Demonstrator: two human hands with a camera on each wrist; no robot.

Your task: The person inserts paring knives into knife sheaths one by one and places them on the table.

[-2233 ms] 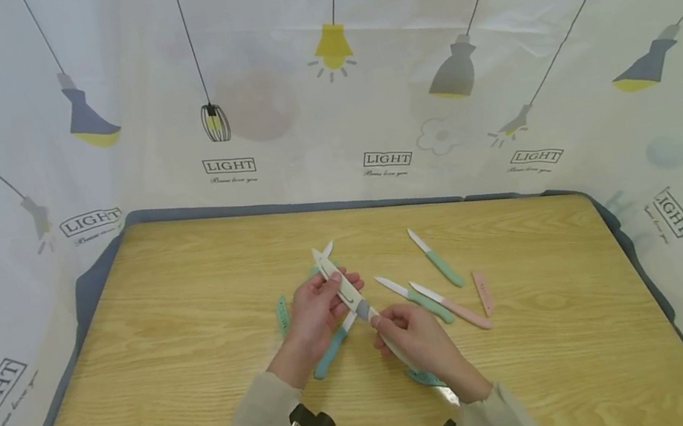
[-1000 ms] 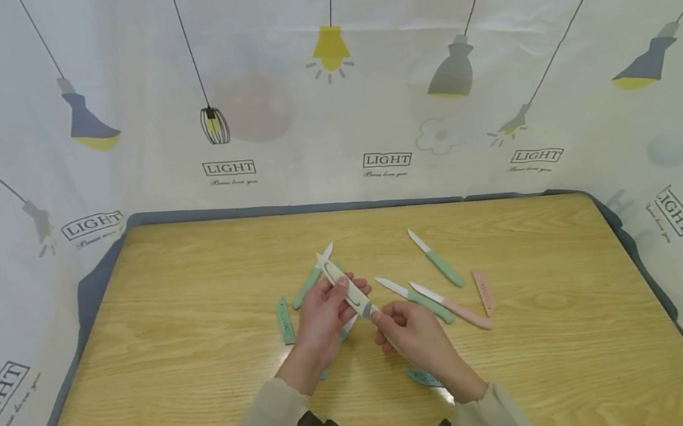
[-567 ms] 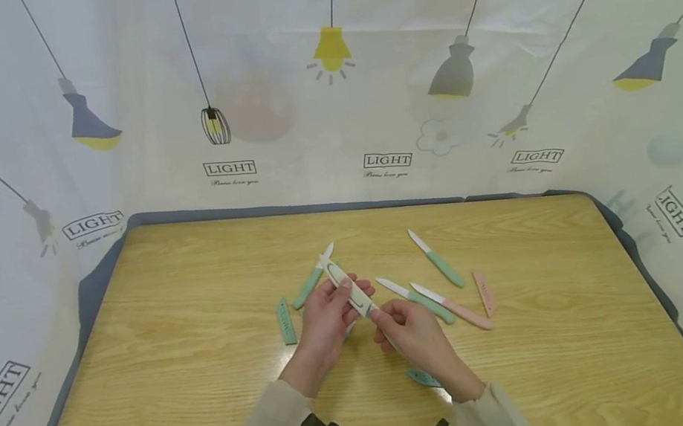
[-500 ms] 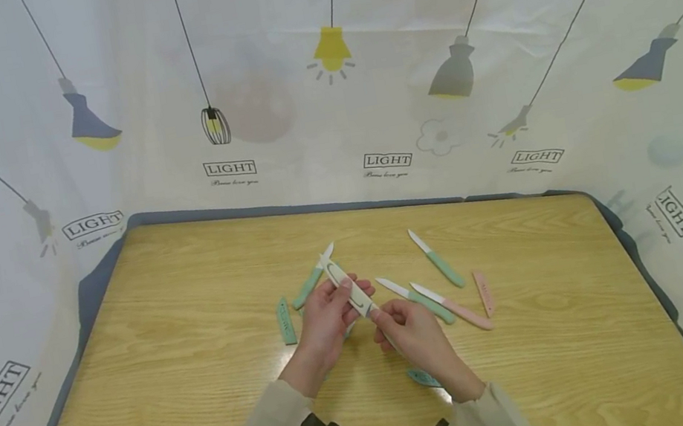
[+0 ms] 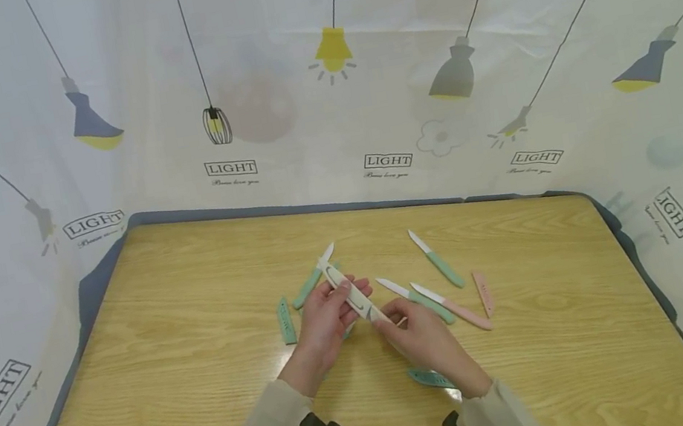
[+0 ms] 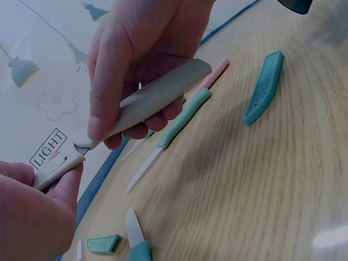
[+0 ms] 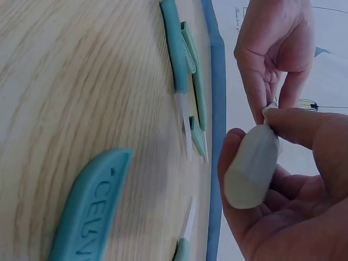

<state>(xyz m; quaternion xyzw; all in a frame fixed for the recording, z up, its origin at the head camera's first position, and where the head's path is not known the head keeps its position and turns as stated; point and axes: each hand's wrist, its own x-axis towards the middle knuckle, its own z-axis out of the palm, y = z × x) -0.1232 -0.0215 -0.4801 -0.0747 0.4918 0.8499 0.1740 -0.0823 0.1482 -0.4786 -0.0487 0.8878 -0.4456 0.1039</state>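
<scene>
In the head view my left hand (image 5: 321, 318) pinches a white blade sheath (image 5: 361, 305), thumb on top. My right hand (image 5: 426, 334) grips the cream handle (image 6: 157, 98) of a knife whose blade is inside that sheath. In the left wrist view only a thin dark sliver shows between sheath and handle. The handle's blunt end faces the camera in the right wrist view. Both hands hold the knife tilted above the table. Below the left hand lies a blue-handled knife (image 7: 176, 60), mostly hidden in the head view.
On the wooden table (image 5: 144, 412), green-handled knives (image 5: 445, 271) and a pink-handled knife (image 5: 462, 310) lie bare. A pink sheath (image 5: 483, 293) lies at right, a green sheath (image 5: 285, 322) at left. A teal sheath (image 5: 432, 377) lies near the right wrist. Patterned curtain surrounds the table.
The grey stretch of blade seen earlier between sheath and handle has shrunk to a sliver as sheath and handle came together. The left hand has shifted slightly right. Things on the table have stayed put.
</scene>
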